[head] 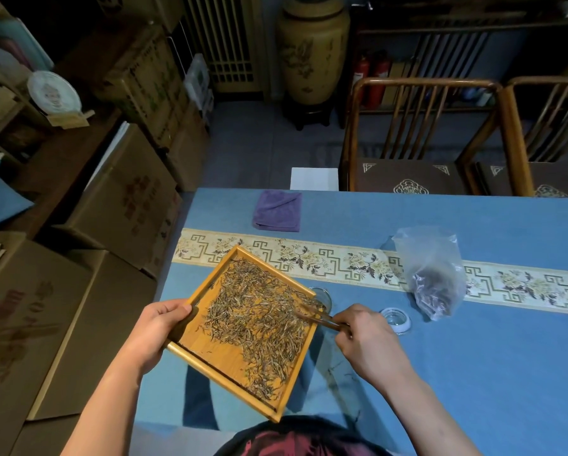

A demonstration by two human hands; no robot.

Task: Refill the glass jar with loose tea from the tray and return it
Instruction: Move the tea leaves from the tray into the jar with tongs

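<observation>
The left hand [159,327] grips the wooden tray's [210,363] left edge, holding it tilted above the blue table [473,373]. The right hand [363,337] pinches a wooden stick [318,315] that reaches into the loose tea [259,317] at the tray's right corner, where the glass jar [322,295] sits partly hidden. Its lid [396,319] lies right of the tray.
</observation>
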